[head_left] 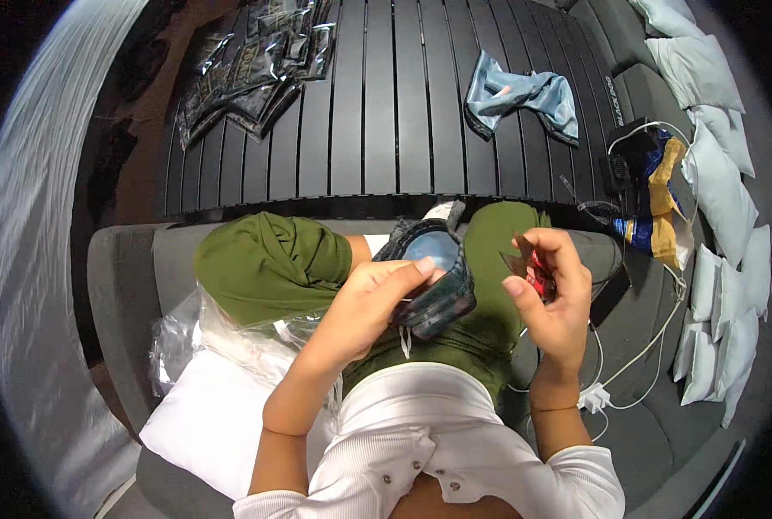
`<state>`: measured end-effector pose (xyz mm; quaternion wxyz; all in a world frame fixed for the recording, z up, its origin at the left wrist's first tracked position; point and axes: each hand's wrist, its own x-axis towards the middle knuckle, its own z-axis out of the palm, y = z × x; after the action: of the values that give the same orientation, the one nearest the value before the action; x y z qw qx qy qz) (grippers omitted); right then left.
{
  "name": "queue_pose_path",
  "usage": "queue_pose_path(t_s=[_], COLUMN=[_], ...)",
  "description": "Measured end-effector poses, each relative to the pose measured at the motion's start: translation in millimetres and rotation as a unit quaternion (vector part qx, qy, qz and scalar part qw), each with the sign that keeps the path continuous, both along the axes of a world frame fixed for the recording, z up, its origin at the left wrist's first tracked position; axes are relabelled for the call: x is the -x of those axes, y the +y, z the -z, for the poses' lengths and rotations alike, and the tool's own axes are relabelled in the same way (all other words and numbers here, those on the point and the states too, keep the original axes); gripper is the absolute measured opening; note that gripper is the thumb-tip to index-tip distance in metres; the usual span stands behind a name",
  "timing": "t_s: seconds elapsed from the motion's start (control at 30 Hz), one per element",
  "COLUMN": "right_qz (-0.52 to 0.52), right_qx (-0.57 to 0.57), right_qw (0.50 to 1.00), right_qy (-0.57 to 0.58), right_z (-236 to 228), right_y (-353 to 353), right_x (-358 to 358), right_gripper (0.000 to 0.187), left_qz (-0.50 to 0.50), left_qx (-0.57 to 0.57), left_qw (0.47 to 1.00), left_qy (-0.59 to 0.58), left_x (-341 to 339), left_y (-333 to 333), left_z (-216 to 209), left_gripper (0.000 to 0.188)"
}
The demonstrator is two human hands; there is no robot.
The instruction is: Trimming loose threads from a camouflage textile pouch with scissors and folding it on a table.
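Over my lap, my left hand (377, 298) grips a bunched dark patterned fabric piece (442, 303) with a smooth light-blue area on top, the thumb pressed onto it. A short white strip or thread (406, 342) dangles from the cloth's lower edge. Apart from it, at the right, my right hand (561, 298) has its fingers curled round small red-handled scissors (537, 278). Their dark blades are spread and point up and left, toward the fabric but not touching it. The fingers partly cover the handles.
Ahead stands a black slatted table (377, 112). Dark glossy packages (260, 65) lie at its left, a crumpled light-blue cloth (524, 95) at its right. Beside me on the sofa are a white pillow (209, 424), a clear plastic bag (174, 346), white cables (650, 372) and a blue-gold bag (663, 203).
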<state>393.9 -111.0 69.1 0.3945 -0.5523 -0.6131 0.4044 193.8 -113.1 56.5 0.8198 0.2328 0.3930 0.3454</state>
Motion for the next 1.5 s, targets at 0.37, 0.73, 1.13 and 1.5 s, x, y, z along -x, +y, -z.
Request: queue_pose_path(t_s=[0.37,0.73,1.13,1.5], right_qz=[-0.086,-0.061,-0.116,-0.155], right_qx=[-0.075,-0.075,-0.127,-0.141], right_qw=[0.992,0.994,0.983,0.974], right_qy=[-0.051,-0.055,-0.069,-0.084], right_z=[-8.8,0.3,2.6,-3.1], right_y=[2.3,-5.8,-0.6,4.5], right_x=[-3.2,0.1,4.8,8.3], right_gripper=[0.04,0.041,0.038,0.033], left_qz=[-0.033,-0.036,-0.018,-0.036], left_qx=[-0.014,0.005,-0.042,-0.043], left_qw=[0.999,0.999,0.998,0.997], left_qy=[-0.009,-0.04,-0.032,0.044], left_x=[-2.0,1.6,7.3,3.2], left_y=[-4.2,-7.2,-5.5,-4.7], left_z=[6.2,6.9,6.9,3.3], left_gripper=[0.015,0.01,0.012,0.019])
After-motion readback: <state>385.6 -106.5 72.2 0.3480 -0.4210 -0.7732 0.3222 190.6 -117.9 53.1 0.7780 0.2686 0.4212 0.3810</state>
